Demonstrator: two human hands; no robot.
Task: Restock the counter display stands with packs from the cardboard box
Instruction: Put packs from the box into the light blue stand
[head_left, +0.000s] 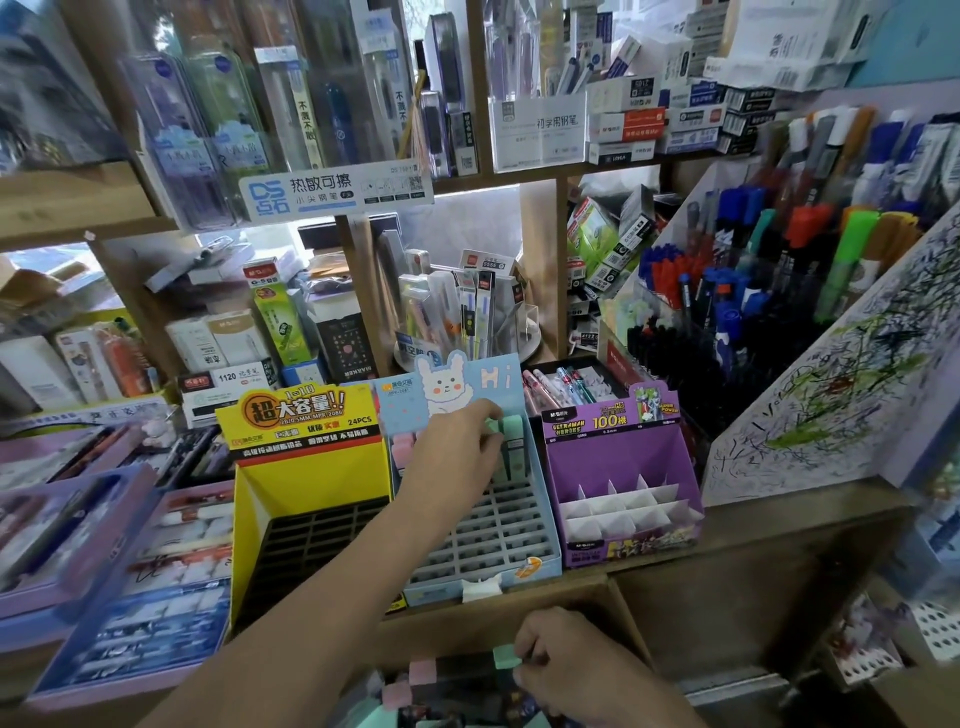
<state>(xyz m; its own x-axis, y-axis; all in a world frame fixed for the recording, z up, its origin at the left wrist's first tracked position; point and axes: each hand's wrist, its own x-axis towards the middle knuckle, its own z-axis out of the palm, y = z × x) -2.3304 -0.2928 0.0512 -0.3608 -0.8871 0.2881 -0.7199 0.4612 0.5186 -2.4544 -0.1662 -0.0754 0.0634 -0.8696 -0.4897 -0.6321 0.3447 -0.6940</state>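
On the counter I log three display stands in a row. The blue stand (493, 525), with its rabbit header card, serves as my landmark. A yellow stand (306, 483) with a black grid touches its left side, and a purple stand (613, 457) with white dividers sits just beside its right.

Hands: two.
- The left hand (457, 447) reaches over the blue stand's grey grid to the back row. Its fingers are curled together on the top of a mint-green pack (511, 428) that stands upright in the back right corner. The pack's top lies under the fingertips (493, 415), and its dark lower part shows to the right of them.
- The right hand (566, 660) is low in front of the blue stand, over the cardboard box (457, 631). Its fingers are curled and clamped on a second mint-green pack (506, 656), which sticks out on the left of the knuckles.

Packs inside the blue stand:
- Pink packs (402, 447) stand in the back row, left of the left hand. I cannot give their number, because the wrist hides part of that row.
- Every other grid slot I can see holds nothing.

Packs in the box below the blue stand:
- I count two pink tops (422, 671), left of the right hand.
- Blurred mint shapes lie at the bottom edge, too unclear to count.
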